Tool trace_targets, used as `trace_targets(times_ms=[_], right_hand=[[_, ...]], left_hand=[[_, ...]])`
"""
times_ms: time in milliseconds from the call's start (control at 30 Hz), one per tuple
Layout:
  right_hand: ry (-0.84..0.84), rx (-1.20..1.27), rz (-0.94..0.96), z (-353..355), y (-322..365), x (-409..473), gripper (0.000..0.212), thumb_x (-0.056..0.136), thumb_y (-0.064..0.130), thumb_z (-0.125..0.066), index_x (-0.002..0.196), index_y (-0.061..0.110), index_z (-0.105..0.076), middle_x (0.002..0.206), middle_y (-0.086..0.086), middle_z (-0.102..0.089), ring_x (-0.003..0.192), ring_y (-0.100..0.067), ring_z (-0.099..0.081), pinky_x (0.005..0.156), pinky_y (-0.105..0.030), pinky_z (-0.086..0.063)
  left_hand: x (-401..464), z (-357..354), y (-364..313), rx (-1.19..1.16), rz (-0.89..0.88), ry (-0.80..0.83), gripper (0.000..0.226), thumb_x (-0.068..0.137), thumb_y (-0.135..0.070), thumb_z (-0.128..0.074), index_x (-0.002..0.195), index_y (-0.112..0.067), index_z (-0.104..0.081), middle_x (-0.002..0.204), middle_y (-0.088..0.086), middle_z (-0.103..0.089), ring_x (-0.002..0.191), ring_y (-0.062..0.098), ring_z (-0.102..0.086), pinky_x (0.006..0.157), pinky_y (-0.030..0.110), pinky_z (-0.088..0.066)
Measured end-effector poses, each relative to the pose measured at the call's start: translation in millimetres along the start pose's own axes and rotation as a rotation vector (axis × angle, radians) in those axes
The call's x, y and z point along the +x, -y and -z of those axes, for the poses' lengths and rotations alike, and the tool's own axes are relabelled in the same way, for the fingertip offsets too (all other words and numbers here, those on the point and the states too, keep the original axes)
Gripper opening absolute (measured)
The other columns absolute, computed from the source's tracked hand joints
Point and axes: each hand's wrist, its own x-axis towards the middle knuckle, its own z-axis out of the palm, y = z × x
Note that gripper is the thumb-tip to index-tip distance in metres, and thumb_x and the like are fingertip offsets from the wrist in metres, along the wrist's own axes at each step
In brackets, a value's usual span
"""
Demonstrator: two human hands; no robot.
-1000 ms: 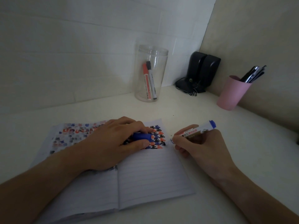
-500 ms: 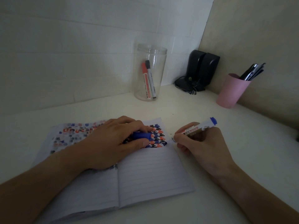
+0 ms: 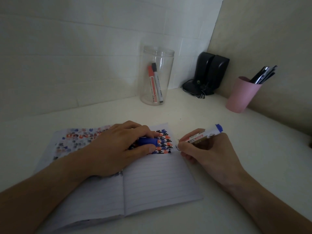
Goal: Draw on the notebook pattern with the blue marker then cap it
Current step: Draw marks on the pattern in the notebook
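I see the notebook (image 3: 157,179) open in the middle of the frame, low down. The pattern (image 3: 164,142) of red, black and blue shapes fills the top of its right page, and the lines below are bare. My right hand (image 3: 206,149) pinches the marker (image 3: 200,136) like a pen, with its tip right at the page's right edge, beside the pattern. My left hand (image 3: 118,146) lies on the notebook, fingers curled around the blue cap (image 3: 147,141). I think the drawing is under way or nearly done. The cap is not on yet.
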Motion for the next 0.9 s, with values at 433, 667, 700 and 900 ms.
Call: trace_targets(times_ms=[433,667,700,900], right_hand=[[-0.07,-0.034,-0.017,-0.5,1.1,2.2,0.005,0.076,0.018,-0.077,0.074,0.014,-0.076,0.062,0.004,-0.074,0.055,-0.001,-0.067,0.054,-0.013,-0.051],[-0.113,0.362,-0.166,0.5,22.7,12.1,0.013,0.083,0.017,-0.077,0.081,0.005,-0.078,0.064,-0.007,-0.07,0.061,-0.018,-0.06,0.059,-0.031,-0.049],[-0.088,0.389,-0.183,-1.1,28.2,16.3,0.01,0.083,0.015,-0.075,0.082,0.005,-0.078,0.064,-0.006,-0.069,0.061,-0.018,-0.059,0.058,-0.03,-0.049],[-0.106,0.719,-0.224,-18.2,33.0,38.5,0.004,0.084,0.009,-0.074,0.088,0.008,-0.074,0.063,-0.003,-0.067,0.06,-0.014,-0.058,0.059,-0.026,-0.049]], left_hand=[[-0.1,1.3,0.1,0.012,0.006,0.01,0.031,0.091,-0.061,-0.042,0.12,-0.052,-0.05,0.122,-0.026,-0.054,0.11,-0.012,-0.043,0.094,0.021,-0.04],[-1.6,3.3,-1.4,0.011,0.009,0.023,0.036,0.092,-0.063,-0.04,0.123,-0.048,-0.05,0.125,-0.025,-0.053,0.112,-0.006,-0.046,0.098,0.029,-0.041],[-1.7,3.6,-2.4,0.014,0.015,0.024,0.036,0.092,-0.063,-0.039,0.123,-0.048,-0.051,0.124,-0.024,-0.053,0.111,-0.006,-0.045,0.097,0.028,-0.04],[-2.9,5.4,-4.3,0.032,0.015,0.018,0.03,0.098,-0.053,-0.035,0.123,-0.046,-0.049,0.117,-0.024,-0.051,0.109,-0.014,-0.039,0.094,0.025,-0.037]])
